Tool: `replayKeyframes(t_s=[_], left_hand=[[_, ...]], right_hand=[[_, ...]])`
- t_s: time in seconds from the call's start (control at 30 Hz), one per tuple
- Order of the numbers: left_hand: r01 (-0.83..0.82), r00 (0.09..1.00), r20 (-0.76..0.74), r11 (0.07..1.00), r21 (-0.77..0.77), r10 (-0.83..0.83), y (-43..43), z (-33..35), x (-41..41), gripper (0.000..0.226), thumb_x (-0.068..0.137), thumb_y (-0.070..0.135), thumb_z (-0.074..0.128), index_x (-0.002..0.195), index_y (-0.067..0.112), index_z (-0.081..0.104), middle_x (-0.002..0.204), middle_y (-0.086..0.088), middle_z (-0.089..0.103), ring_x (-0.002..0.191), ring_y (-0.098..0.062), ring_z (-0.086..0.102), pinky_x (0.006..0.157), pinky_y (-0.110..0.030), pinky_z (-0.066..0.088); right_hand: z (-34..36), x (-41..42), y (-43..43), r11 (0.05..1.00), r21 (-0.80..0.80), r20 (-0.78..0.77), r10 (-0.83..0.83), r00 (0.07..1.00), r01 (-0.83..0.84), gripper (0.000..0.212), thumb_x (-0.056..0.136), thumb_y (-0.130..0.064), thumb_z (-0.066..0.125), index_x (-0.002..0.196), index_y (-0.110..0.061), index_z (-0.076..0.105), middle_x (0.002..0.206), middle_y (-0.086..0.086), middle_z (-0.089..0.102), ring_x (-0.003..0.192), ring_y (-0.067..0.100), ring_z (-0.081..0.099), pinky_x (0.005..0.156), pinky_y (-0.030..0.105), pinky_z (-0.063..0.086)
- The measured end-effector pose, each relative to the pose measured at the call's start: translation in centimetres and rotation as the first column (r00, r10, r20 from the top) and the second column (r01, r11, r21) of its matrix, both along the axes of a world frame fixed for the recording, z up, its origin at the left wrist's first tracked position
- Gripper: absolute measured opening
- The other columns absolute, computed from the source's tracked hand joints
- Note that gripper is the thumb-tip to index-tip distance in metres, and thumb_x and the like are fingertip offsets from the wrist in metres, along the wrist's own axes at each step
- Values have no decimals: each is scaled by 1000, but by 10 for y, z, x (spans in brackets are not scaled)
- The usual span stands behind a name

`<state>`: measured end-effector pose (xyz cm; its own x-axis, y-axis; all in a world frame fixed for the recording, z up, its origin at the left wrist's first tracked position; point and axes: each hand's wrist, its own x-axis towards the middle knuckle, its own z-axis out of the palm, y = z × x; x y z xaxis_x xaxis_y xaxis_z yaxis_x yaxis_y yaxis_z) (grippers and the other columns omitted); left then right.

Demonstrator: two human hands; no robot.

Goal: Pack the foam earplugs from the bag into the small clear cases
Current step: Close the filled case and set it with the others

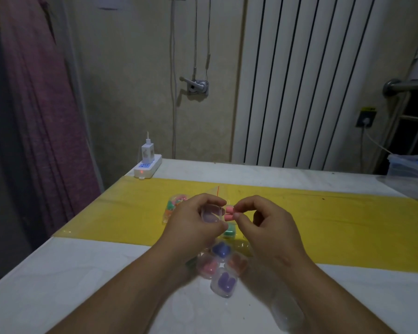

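1. The left hand (pixel 193 220) curls its fingers and thumb round a small clear case (pixel 210 214), held in the air above the near half of the yellow strip (pixel 336 225). I cannot tell what is in this case.
2. The right hand (pixel 263 227) pinches two pink earplugs (pixel 230 209) between thumb and forefinger, just right of that case and also above the strip.
3. The plugs lie one above the other. Their long axes run roughly left to right, with the free ends pointing at the held case.
4. The bag (pixel 173 207) lies on the strip behind the left hand, with mixed coloured earplugs inside.
5. A case with green plugs (pixel 228 232) sits on the strip's near edge, under the hands.
6. Four more filled cases cluster on the white table (pixel 82 273) just nearer than the strip. They are a blue-filled case (pixel 221 250), a pink-filled case (pixel 206 268), an orange-filled case (pixel 237 262) and a purple-filled case (pixel 225 283).
7. The strip crosses the table from left to right.
8. Beyond its far left end a white power strip (pixel 148 169) holds a charger (pixel 147 151).
9. Past the strip's far side stand a beige wall and a white ribbed radiator (pixel 299 80). A purple curtain (pixel 41 116) hangs off its left end, and a clear plastic tub (pixel 410 165) sits at its far right.
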<state>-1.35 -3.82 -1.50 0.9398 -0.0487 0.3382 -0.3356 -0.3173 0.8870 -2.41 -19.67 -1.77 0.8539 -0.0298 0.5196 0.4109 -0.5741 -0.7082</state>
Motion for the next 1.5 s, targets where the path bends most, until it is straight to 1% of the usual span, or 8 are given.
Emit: replayKeyframes(t_s=[0.13,0.3,0.6,0.97,1.07,1.2,1.33,1.5], left_hand=[[7,999,-32,999,-51,-9,0,0,0,34,74,4,78,101,23,71,91,16,64,86,-4,65,66,-18,57],[20,999,-40,998,-59,-23,0,0,-1,35,73,4,79,102,21,71,91,16,62,88,-6,64,70,-24,59],[37,998,-43,998,-43,-39,0,1,-2,36,72,4,80,99,26,71,83,24,60,81,4,63,74,-19,58],[45,997,-59,998,-44,-48,1,-1,0,42,72,1,79,102,28,66,90,8,69,84,-10,68,76,-35,60],[121,979,-128,959,-258,-158,1,2,0,37,82,-4,66,109,19,62,83,-4,73,76,-24,69,74,-46,57],[142,921,-202,772,-619,-332,1,6,-1,35,85,-5,34,107,9,58,77,-23,68,71,-33,60,71,-36,43],[229,909,-170,799,-556,-379,3,4,-2,35,88,-11,41,105,7,65,93,-26,67,78,-36,63,74,-40,55],[218,938,-186,915,-341,-292,2,1,-2,28,83,13,73,108,25,70,104,-1,73,101,-30,68,95,-54,50]], right_hand=[[-4,6,0,993,-87,54,-75,996,80,5,85,-28,71,88,-32,73,89,-16,56,72,-2,49,60,9,34],[-5,7,1,990,-93,13,-105,994,105,9,85,-35,70,92,-32,76,88,-15,55,81,-1,51,63,12,33],[1,2,6,883,468,-291,124,949,28,25,81,-22,77,93,-25,55,89,2,68,77,18,62,61,31,46],[5,1,6,746,665,-374,347,860,-12,19,81,-6,74,98,-4,66,81,16,73,68,20,65,62,29,54],[5,1,5,742,670,-378,330,865,9,13,83,-3,72,93,-6,65,78,16,71,63,19,63,56,27,51],[9,2,2,777,629,-366,270,891,22,15,81,-8,74,91,-11,63,80,17,69,54,15,52,49,26,40],[8,3,1,778,628,-334,251,909,16,26,80,-13,76,100,-16,60,80,21,71,50,16,42,47,26,36],[6,2,3,729,683,-300,326,897,-37,17,81,-11,75,98,-11,70,62,3,57,54,12,51,51,24,46]])
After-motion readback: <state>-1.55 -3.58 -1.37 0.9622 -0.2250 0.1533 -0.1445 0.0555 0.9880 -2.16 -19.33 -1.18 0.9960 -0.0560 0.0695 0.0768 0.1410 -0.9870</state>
